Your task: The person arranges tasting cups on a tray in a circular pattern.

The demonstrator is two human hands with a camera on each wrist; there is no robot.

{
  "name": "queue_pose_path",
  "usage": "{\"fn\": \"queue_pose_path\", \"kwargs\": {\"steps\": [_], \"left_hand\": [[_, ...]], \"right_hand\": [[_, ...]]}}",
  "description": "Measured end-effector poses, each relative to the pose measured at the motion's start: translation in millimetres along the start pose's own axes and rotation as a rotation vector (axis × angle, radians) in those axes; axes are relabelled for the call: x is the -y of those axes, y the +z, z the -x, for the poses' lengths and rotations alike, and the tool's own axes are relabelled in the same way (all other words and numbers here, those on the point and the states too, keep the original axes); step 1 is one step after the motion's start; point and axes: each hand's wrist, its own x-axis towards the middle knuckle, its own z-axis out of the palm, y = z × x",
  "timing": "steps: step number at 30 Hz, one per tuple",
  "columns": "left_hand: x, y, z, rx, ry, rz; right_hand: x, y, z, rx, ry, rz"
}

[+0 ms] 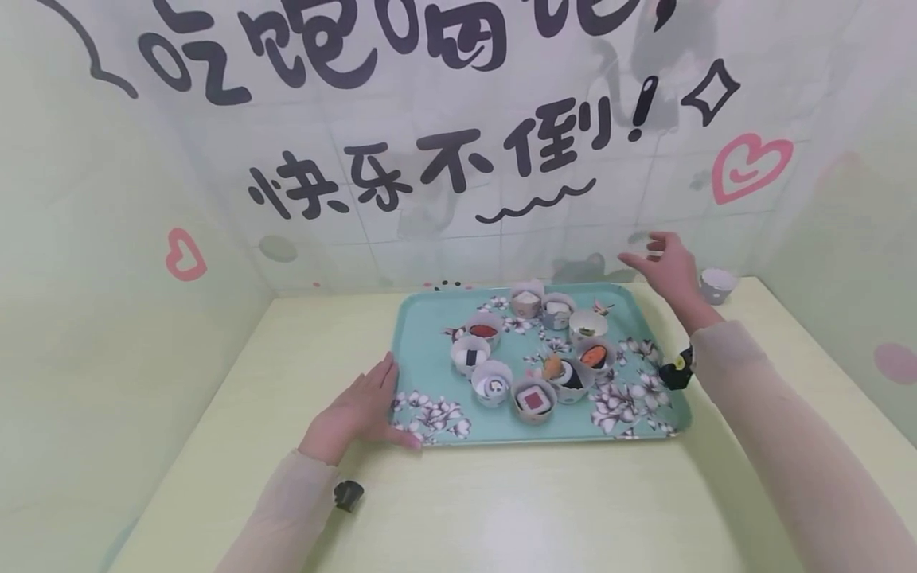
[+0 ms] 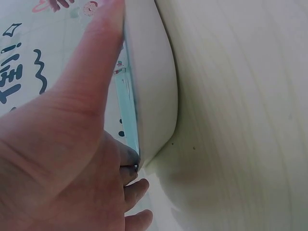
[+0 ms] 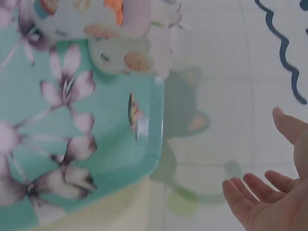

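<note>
My left hand (image 1: 361, 404) rests against the near left corner of a turquoise flowered tray (image 1: 423, 334), fingers straight along its left side and thumb at the front edge. In the left wrist view, the thumb lies along the tray's side wall (image 2: 156, 77). Above the tray's far right corner, my right hand (image 1: 669, 269) hangs in the air, fingers loosely bent and holding nothing. On the tray, several paper cups with sushi pieces form a ring, including one with an orange-topped piece (image 1: 595, 356) and one with a square roll (image 1: 533, 399).
A pale paper cup (image 1: 717, 285) stands on the table (image 1: 501, 509) behind and right of the tray. The back wall (image 1: 430, 255) with large dark lettering rises close behind the tray. Black wrist cameras are on both wrists.
</note>
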Motion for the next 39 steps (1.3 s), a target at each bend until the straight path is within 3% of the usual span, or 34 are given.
{"fn": "queue_pose_path", "kwargs": {"steps": [8, 18, 26, 39], "left_hand": [[2.1, 2.3, 0.7, 0.002, -0.009, -0.002], [2.1, 2.3, 1.3, -0.005, -0.006, 0.004], [0.3, -1.3, 3.7, -0.025, 0.016, 0.000], [-0.3, -2.4, 2.2, -0.005, 0.001, -0.005]], "right_hand": [[-32.7, -18.2, -7.5, -0.210, 0.103, -0.004], [-72.0, -40.7, -15.7, -0.281, 0.263, -0.057], [-90.5, -51.6, -16.8, -0.211, 0.327, -0.059], [-111.1, -60.8, -25.7, -0.033, 0.351, 0.064]]}}
